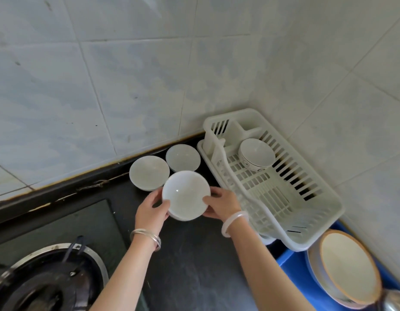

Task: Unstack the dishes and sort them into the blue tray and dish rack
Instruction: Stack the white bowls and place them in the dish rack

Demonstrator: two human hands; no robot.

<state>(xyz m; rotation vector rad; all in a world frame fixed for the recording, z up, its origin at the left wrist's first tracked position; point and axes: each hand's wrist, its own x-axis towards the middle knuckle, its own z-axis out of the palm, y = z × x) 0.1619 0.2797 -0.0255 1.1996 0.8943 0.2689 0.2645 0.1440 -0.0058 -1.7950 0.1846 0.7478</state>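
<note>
We hold the stacked bowls [186, 194] between both hands.
Our left hand [152, 209] and right hand [221, 204] grip opposite rims; the mouth faces up. The rack [273, 194] lies just right of our right hand.

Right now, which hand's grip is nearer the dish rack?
Right. The right-hand grip holds the bowl stack beside the dish rack; the left-hand grip holds its opposite side.

Two walls [127, 75] of big pale tiles meet in a corner. Below them lies a dark bench [190, 254]. A black stove [48, 281] sits in it, bottom left.
</note>
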